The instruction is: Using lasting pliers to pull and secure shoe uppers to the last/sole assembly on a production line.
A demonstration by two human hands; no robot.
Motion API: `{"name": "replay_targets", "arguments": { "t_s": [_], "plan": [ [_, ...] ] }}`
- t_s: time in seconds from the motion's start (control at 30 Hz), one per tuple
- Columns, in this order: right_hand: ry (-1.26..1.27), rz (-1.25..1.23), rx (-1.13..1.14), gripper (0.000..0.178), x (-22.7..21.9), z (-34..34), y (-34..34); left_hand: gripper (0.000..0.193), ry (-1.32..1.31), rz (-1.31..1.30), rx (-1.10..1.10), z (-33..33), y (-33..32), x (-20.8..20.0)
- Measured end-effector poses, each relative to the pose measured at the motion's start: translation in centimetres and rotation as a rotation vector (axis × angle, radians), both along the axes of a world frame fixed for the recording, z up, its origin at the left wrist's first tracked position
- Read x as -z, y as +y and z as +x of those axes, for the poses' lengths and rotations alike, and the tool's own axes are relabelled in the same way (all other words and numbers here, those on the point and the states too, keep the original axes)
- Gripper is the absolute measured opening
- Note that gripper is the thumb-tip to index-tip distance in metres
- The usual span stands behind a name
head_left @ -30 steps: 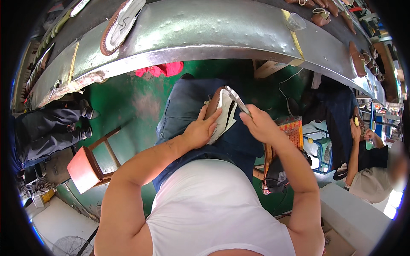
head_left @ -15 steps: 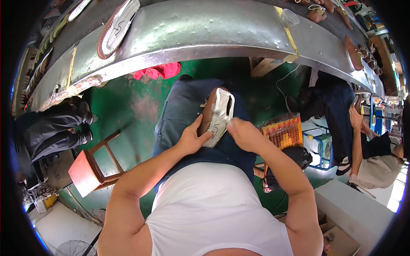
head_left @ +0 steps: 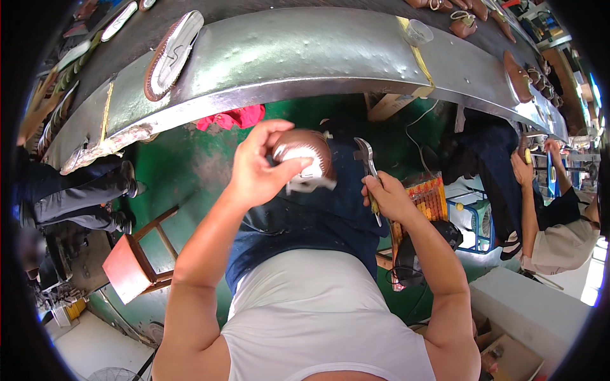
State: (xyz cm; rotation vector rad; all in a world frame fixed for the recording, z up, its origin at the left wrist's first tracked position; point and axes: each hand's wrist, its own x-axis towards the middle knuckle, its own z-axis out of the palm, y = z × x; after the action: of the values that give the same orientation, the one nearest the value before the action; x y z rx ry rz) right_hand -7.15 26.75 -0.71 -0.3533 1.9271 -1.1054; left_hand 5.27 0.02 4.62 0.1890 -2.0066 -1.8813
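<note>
Above my lap my left hand [head_left: 254, 168] grips a brown moccasin-style shoe [head_left: 321, 152], thumb pressed on its white lining. Pale stitching runs along the shoe's edge, and its outline is partly smeared by motion. To its right, my right hand [head_left: 389, 197] is closed round the handles of lasting pincers [head_left: 366, 154]. Their curved metal head points up, apart from the shoe, and a handle end shows below the fingers. A similar brown shoe with white lining [head_left: 171, 60] lies on the metal-edged bench ahead.
The bench [head_left: 298, 51] curves across the front, carrying a clear cup [head_left: 419, 32] and more brown shoes [head_left: 518, 76]. A red cloth [head_left: 232, 118] lies beneath it. Left stands a wooden stool [head_left: 133, 267]; right, a beaded seat cover [head_left: 427, 203]. Other people are at both sides.
My left hand has lifted the shoe off my lap, up and leftward, and turned it. My right hand has moved away from the shoe, to the right, with the pincers now plainly visible.
</note>
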Motion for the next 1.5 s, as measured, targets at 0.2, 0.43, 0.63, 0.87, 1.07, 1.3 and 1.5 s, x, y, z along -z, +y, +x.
{"name": "replay_targets", "arguments": {
  "t_s": [0.2,0.43,0.63,0.87,1.07,1.3,1.5],
  "plan": [
    [-0.371,-0.258,0.166,0.021,-2.1,1.2,-0.5,0.064,-0.799,0.165,-0.025,-4.7,0.0,9.7],
    [0.052,0.128,-0.513,0.029,-2.6,2.7,0.0,0.048,-0.626,0.659,0.023,1.8,3.2,12.4],
    [0.473,0.082,-0.632,0.040,-1.8,2.6,-2.0,0.049,-0.440,0.986,0.018,3.5,5.1,14.1],
    [0.445,0.426,-0.907,0.032,-5.1,1.9,-6.0,0.052,-0.389,0.878,0.044,4.3,5.8,14.1],
    [0.313,0.224,-0.581,0.027,-0.7,4.8,-5.1,0.056,-0.426,0.976,0.036,4.0,5.1,13.1],
    [-0.543,-0.075,-0.179,0.022,2.9,4.1,-2.2,0.058,-0.483,0.909,0.015,2.1,4.9,12.8],
    [-0.097,0.115,-0.324,0.031,-3.0,0.4,-3.6,0.046,-0.677,0.759,-0.024,0.9,4.9,12.1]
  ]
}}
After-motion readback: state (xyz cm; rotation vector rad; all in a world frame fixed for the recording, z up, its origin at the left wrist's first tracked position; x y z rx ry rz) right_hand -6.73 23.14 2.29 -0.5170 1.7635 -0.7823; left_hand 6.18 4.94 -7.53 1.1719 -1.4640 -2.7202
